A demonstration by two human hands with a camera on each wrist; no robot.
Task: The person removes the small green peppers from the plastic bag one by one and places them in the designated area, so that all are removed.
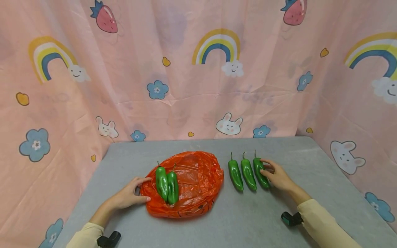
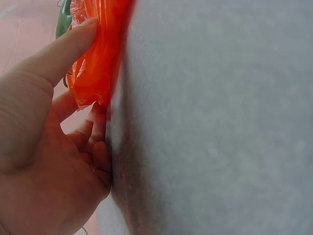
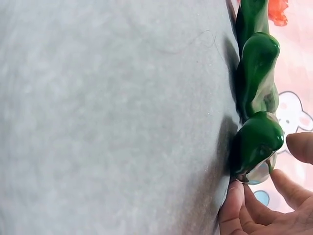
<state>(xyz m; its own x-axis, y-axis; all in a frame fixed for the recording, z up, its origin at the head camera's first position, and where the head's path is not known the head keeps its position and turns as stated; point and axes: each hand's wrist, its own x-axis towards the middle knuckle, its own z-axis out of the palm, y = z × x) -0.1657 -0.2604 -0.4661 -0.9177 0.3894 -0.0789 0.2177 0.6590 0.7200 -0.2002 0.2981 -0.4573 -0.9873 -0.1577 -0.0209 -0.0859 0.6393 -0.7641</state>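
Note:
Two green peppers [image 1: 167, 186] lie side by side on the left part of a red plastic bag [image 1: 189, 172]. My left hand [image 1: 130, 194] is at the bag's left edge, thumb and forefinger spread apart; in the left wrist view its thumb [image 2: 73, 44] lies against the red plastic. Right of the bag, three more green peppers stand in a row, stems pointing away: a left one [image 1: 235, 175], a middle one [image 1: 248, 175] and a right one [image 1: 260, 168]. Around the right one's outer side is my right hand [image 1: 279, 175], its thumb [image 3: 301, 147] apart from the pepper in the right wrist view.
The peppers and bag rest on a grey table [image 1: 232, 220]. A pink patterned curtain [image 1: 186, 113] hangs along the table's back and both sides. Black wrist devices [image 1: 291, 218] sit at both sleeves.

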